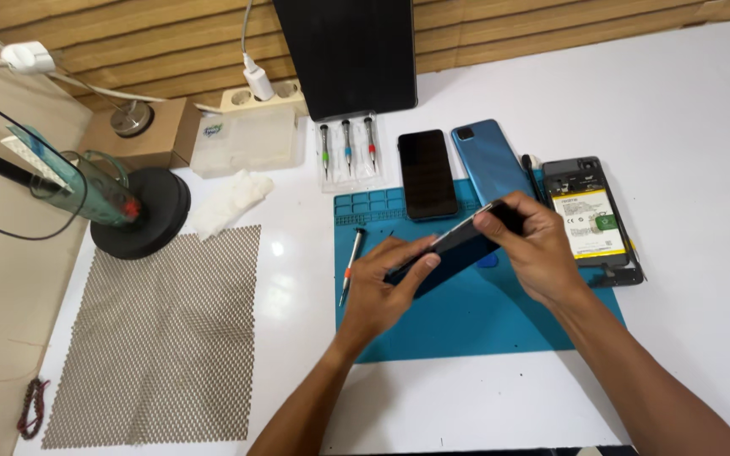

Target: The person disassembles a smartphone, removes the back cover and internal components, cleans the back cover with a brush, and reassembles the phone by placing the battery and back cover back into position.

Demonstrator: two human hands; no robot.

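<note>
Both hands are up over the blue work mat (483, 325), and between them sits a dark phone (454, 249), tilted on a slant just above the mat. The left hand (382, 291) is curled around the phone's lower end, fingers wrapped along its edge. The right hand (538, 249) is pinching the upper end, fingertips pressed together on the top corner. Just left of the left hand, a screwdriver with an orange band (351, 263) lies half on the mat, half on the white surface (703, 127). Behind the hands, another black phone (427, 173) lies flat at the mat's top edge, a blue back cover (487, 156) right beside it. Off to the right, an opened phone with its battery showing (589, 215) rests at the mat's corner. Further back, three small screwdrivers sit in a clear case (348, 152). Over on the left: a grey mesh sheet (162, 338), a crumpled white cloth (228, 201) and a round black stand (149, 211).
</note>
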